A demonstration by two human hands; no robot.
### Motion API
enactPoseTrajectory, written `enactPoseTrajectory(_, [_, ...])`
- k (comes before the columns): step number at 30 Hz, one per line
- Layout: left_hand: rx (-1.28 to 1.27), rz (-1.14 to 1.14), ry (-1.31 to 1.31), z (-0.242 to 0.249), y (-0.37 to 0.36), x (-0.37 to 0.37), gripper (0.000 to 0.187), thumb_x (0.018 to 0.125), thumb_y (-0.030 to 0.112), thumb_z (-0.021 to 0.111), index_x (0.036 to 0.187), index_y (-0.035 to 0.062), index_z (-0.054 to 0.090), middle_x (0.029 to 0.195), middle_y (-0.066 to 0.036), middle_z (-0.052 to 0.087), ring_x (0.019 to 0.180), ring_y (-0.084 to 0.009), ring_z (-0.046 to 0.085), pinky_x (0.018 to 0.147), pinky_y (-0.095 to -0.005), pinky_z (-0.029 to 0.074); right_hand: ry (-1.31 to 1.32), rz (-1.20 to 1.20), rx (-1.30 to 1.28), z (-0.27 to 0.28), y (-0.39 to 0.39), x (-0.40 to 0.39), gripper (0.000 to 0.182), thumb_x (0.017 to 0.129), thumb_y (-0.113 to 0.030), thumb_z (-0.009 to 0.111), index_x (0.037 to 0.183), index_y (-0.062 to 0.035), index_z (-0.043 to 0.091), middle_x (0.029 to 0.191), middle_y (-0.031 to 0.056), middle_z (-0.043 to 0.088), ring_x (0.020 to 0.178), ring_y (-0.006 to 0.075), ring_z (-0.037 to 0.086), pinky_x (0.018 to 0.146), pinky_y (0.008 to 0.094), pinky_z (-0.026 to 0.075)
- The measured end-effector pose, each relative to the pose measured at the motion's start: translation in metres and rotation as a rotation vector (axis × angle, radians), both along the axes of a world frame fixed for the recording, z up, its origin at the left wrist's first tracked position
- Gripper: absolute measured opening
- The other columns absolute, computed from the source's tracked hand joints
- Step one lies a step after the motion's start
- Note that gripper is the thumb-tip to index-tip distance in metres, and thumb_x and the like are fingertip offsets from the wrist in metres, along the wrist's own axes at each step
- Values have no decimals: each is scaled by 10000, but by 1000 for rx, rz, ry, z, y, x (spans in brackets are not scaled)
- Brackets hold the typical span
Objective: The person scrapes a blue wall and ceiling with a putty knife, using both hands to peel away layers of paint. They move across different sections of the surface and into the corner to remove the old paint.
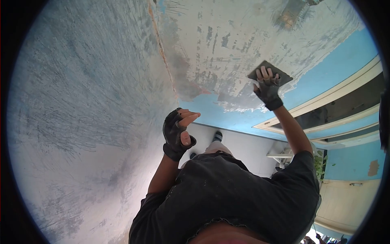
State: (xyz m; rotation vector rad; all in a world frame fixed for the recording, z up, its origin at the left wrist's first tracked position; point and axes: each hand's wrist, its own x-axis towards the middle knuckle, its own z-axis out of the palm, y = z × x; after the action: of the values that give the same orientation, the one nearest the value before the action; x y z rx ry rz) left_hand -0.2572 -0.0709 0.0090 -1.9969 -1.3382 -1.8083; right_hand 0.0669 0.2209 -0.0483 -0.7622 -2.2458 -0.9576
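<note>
My right hand (268,83), in a black fingerless glove, presses a dark grey square sheet of sandpaper (286,78) against the wall (239,44). Its fingers lie over the sheet, whose corners stick out around them. That part of the wall is patchy white and grey, with sky-blue paint (219,110) along its lower edge. My left hand (178,132), gloved the same way, hovers near the wall corner with fingers stretched out and thumb apart, holding nothing.
A scratched grey-white wall (89,89) fills the left side, meeting the other at a cracked corner (161,51). Cream-framed window panels (325,116) run along the right. Below are a white shelf (280,155), a green plant (319,164) and a pale floor (248,148).
</note>
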Motion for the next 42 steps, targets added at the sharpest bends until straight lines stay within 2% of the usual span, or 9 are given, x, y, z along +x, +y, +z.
enactPoseTrajectory(5, [2, 0, -15, 4, -1, -5, 472, 1039, 345, 329, 1059, 48, 695, 974, -127, 739, 870, -331, 685, 828, -456, 533, 77, 111, -93, 22, -19, -154, 751, 805, -428, 665, 1490, -175, 490, 1586, 15, 412, 1438, 221, 379, 1106, 539, 296])
enactPoseTrajectory(10, [-77, 31, -20, 0, 16, -7, 419, 1026, 299, 371, 1087, 23, 681, 1033, -169, 729, 905, -363, 685, 831, -456, 535, 69, 303, -280, 41, -40, -277, 783, 791, -289, 690, 1514, -123, 440, 1650, 29, 324, 1491, 223, 345, 1135, 548, 311])
enactPoseTrajectory(18, [-179, 148, -279, -58, 81, -36, 458, 1061, 300, 378, 1310, 2, 621, 1269, -226, 671, 1128, -401, 657, 951, -440, 514, 154, 362, -280, 57, -51, -276, 599, 862, -236, 616, 1443, -125, 521, 1608, 60, 405, 1467, 230, 396, 1172, 504, 290])
enactPoseTrajectory(21, [-341, 240, -159, -52, 112, -37, 488, 1071, 308, 380, 1450, 20, 487, 1541, -219, 466, 1256, -407, 598, 1007, -447, 501, 156, 423, -351, 69, -55, -268, 564, 861, -201, 613, 1415, -123, 549, 1596, 87, 426, 1464, 258, 410, 1166, 509, 308])
enactPoseTrajectory(25, [-262, 387, 97, -68, 178, -35, 517, 1071, 325, 383, 1485, 20, 438, 1588, -213, 397, 1324, -381, 546, 1081, -454, 458, 165, 603, -459, 81, -52, -256, 529, 854, -135, 613, 1382, -124, 582, 1578, 114, 450, 1464, 316, 414, 1144, 527, 344])
enactPoseTrajectory(27, [-241, -407, -713, -82, 211, -24, 570, 1048, 311, 468, 1527, 18, 368, 1618, -239, 319, 1418, -380, 438, 1163, -469, 378, 159, 675, -489, 89, -50, -245, 511, 859, -114, 606, 1370, -121, 588, 1566, 122, 460, 1464, 332, 410, 1142, 514, 356])
enactPoseTrajectory(31, [-410, -450, -813, -79, 216, -14, 711, 1012, 314, 563, 1577, 3, 262, 1616, -274, 283, 1474, -417, 329, 1213, -487, 291, 191, 801, -528, 108, -62, -206, 476, 874, -72, 589, 1349, -108, 594, 1494, 149, 524, 1431, 379, 440, 1113, 480, 417])
enactPoseTrajectory(36, [-137, 431, -279, -58, 223, 5, 914, 983, 395, 606, 1610, -23, 89, 1630, -312, 190, 1462, -478, 313, 1210, -495, 275, 353, 766, -708, 65, -100, -142, 414, 874, -34, 580, 1282, -68, 635, 1405, 175, 589, 1345, 393, 528, 1060, 465, 479])
enactPoseTrajectory(42, [-80, 600, -265, -44, 237, 16, 872, 983, 392, 611, 1610, -7, 155, 1612, -304, 223, 1478, -468, 258, 1196, -510, 272, 465, 666, -876, 41, -130, -80, 345, 883, -16, 590, 1220, -26, 664, 1367, 198, 612, 1305, 404, 568, 1052, 446, 489])
